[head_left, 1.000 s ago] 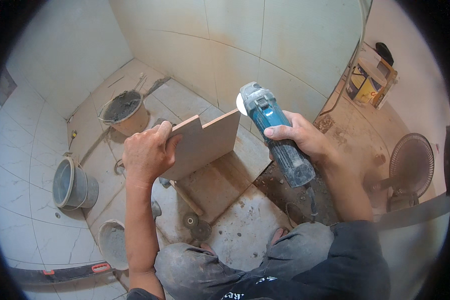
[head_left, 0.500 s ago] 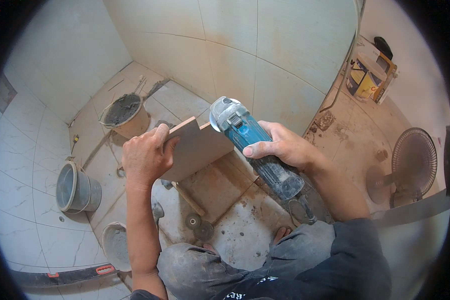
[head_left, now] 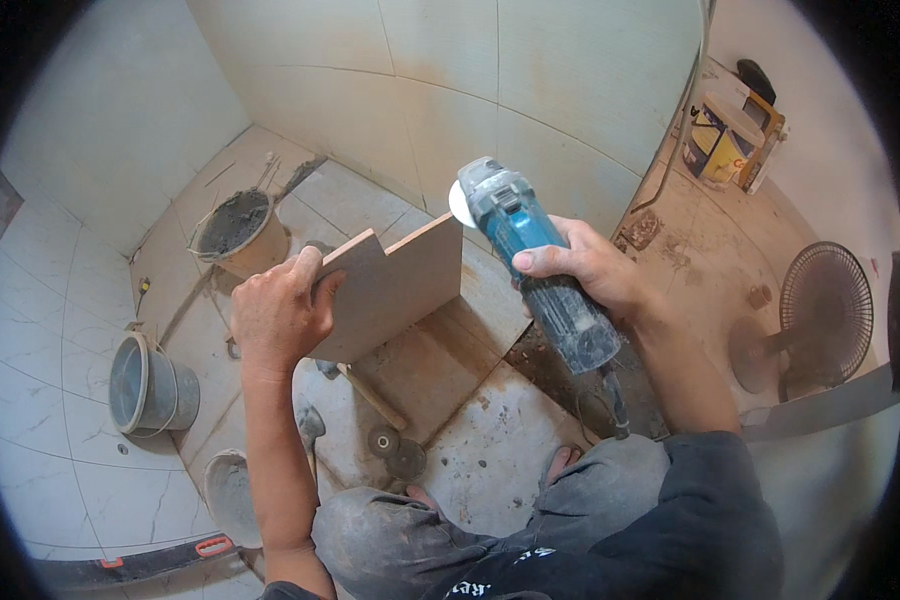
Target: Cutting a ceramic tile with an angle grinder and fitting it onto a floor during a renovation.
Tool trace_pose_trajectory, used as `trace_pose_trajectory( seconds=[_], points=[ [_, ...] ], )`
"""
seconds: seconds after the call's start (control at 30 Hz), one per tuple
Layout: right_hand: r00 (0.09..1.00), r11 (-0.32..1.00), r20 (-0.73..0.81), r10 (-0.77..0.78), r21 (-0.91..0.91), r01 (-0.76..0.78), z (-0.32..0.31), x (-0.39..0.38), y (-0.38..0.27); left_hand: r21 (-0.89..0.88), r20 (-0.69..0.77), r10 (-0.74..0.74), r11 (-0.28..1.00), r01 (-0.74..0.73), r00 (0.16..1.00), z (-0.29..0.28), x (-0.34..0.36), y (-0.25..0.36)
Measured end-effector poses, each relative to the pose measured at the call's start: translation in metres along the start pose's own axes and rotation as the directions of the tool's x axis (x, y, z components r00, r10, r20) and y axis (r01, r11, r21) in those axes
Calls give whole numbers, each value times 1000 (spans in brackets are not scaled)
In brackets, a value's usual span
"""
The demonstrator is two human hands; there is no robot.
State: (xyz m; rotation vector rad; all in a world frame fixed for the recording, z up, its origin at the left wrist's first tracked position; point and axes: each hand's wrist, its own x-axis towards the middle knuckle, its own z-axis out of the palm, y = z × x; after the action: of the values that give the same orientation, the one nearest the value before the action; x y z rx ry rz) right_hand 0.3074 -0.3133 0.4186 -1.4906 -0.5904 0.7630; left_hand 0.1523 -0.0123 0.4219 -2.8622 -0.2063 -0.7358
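Observation:
My left hand (head_left: 283, 308) pinches a brownish-grey tile (head_left: 400, 290) at its left upper corner, thumb on the near face. The tile is tilted up on edge, and its top edge has a stepped notch cut into it. A blue and grey angle grinder (head_left: 535, 260) is wrapped in my right hand (head_left: 592, 275), its cord hanging from the back end. The grinder's pale disc (head_left: 461, 204) stands by the tile's upper right corner; whether it touches the tile I cannot tell.
Left stand a bucket of grey mortar (head_left: 240, 240), a grey bucket (head_left: 150, 385) and a mortar-smeared tub (head_left: 232, 495). A hammer (head_left: 370, 395) and loose discs (head_left: 395, 450) lie before my feet. Right are a fan (head_left: 825, 320) and a yellow-black bucket (head_left: 720, 140). A long level (head_left: 155, 562) lies lower left.
The grinder has moved up and right, away from the notch toward the tile's right corner. More of the tile's top edge shows. My left hand keeps its hold, shifted slightly left.

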Motion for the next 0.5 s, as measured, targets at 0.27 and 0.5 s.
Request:
trace_pose_trajectory(
  seconds=[0.27,0.5],
  points=[
    [994,992,106,32,-121,-19,19,0,-2,9,2,-10,1000,10,1000,0,0,-1],
    [999,1000,46,-3,23,2,-8,4,6,2,11,-11,1000,11,1000,0,4,-1]
  ],
)
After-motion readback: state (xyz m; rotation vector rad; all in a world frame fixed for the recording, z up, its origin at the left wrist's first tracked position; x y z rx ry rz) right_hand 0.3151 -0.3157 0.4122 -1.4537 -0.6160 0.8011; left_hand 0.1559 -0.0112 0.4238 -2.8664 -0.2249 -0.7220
